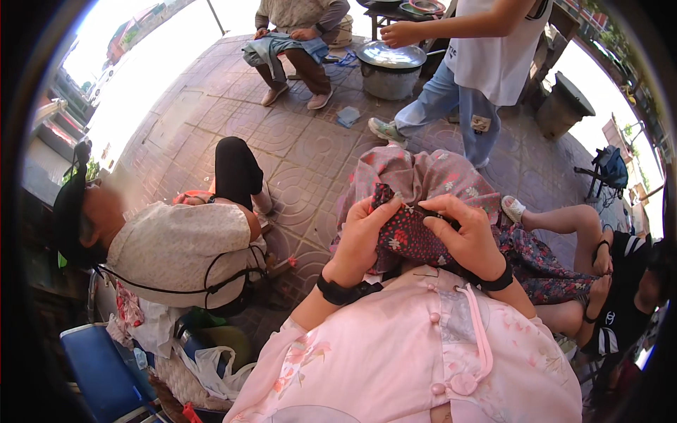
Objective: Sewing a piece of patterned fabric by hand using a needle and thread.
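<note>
Over my lap lies a dark cloth with small red flowers (405, 238). My left hand (361, 236) is closed on its upper left edge, thumb on top, and a corner of the cloth sticks up past the fingers. Opposite it, my right hand (465, 233) pinches the dark edge of the same cloth between thumb and fingers. Whether a small thing such as a needle is between the fingertips, I cannot tell. Beneath it spreads a greyish-pink flowered fabric (416, 169) over my knees. Both wrists carry black bands.
A seated person (183, 247) is close on my left; another (627, 282) on my right holds dark floral cloth. Ahead, one person sits with blue-grey cloth (282, 53) and another walks past a lidded metal pot (391, 70). A blue chair (102, 366) stands lower left.
</note>
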A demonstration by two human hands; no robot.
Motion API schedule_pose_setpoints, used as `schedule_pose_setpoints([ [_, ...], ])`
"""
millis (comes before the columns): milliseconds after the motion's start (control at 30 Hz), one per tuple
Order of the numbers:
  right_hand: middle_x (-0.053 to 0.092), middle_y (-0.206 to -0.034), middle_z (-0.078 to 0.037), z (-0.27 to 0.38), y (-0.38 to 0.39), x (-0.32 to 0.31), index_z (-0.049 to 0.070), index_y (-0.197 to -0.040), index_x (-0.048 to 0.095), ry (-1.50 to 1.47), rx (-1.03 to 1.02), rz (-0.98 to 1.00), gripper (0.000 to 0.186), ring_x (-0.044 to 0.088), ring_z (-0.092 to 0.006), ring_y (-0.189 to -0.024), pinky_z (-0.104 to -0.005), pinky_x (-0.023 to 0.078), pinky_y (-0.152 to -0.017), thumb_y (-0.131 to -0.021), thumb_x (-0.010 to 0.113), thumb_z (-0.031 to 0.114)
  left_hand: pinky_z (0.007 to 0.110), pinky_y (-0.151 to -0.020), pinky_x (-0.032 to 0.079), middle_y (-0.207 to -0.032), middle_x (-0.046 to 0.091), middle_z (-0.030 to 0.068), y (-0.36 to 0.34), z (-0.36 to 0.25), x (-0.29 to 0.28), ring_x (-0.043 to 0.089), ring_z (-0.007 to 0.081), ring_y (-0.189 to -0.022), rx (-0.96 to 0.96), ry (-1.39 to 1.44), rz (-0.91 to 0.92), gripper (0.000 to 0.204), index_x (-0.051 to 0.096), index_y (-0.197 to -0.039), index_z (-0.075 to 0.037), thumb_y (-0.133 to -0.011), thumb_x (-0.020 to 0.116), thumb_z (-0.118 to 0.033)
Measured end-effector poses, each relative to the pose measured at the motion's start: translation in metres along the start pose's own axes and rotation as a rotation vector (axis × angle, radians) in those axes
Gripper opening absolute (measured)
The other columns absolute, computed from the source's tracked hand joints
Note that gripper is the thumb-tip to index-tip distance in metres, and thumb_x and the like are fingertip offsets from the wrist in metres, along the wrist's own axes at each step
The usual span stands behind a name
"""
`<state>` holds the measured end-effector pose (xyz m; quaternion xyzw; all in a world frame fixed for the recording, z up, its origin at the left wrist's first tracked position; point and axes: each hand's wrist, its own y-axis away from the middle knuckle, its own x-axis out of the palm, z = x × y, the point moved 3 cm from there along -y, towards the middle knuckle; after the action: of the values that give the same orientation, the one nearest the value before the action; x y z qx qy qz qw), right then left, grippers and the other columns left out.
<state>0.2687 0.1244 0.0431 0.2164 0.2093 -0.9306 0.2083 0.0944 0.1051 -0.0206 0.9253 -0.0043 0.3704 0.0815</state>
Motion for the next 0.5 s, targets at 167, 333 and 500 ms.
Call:
schedule_pose_setpoints([
  [167, 0.071, -0.093, -0.010, -0.002, -0.010, 0.005, 0.002, -0.110, 0.066, -0.007, 0.067, 0.050, 0.025, 0.066, -0.0118, -0.075, -0.0253, 0.049, -0.065, -0.086, 0.069, 0.009, 0.023, -0.060, 0.050, -0.082, 0.069, 0.0022, -0.008, 0.000, -0.008, 0.064, 0.0074, -0.067, -0.007, 0.017, 0.008, 0.016, 0.067, -0.091, -0.003, -0.096, 0.062, -0.018],
  [333, 0.071, -0.087, -0.009, -0.004, -0.019, 0.011, 0.003, -0.111, 0.065, 0.012, 0.119, 0.109, 0.026, 0.065, -0.0119, -0.072, -0.0259, 0.049, -0.063, -0.086, 0.069, 0.010, 0.023, -0.061, 0.051, -0.082, 0.069, 0.0017, -0.013, -0.003, -0.017, 0.065, 0.0080, -0.068, -0.005, 0.076, -0.009, 0.016, 0.067, -0.091, -0.003, -0.096, 0.062, -0.018],
  [500, 0.070, -0.087, -0.008, -0.009, -0.029, 0.016, 0.004, -0.112, 0.065, -0.001, 0.124, 0.130, 0.026, 0.065, -0.0113, -0.075, -0.0261, 0.049, -0.065, -0.086, 0.069, 0.010, 0.024, -0.063, 0.052, -0.083, 0.070, 0.0020, -0.019, -0.004, -0.022, 0.065, 0.0090, -0.069, -0.042, 0.162, 0.002, 0.016, 0.068, -0.092, -0.003, -0.096, 0.062, -0.017],
])
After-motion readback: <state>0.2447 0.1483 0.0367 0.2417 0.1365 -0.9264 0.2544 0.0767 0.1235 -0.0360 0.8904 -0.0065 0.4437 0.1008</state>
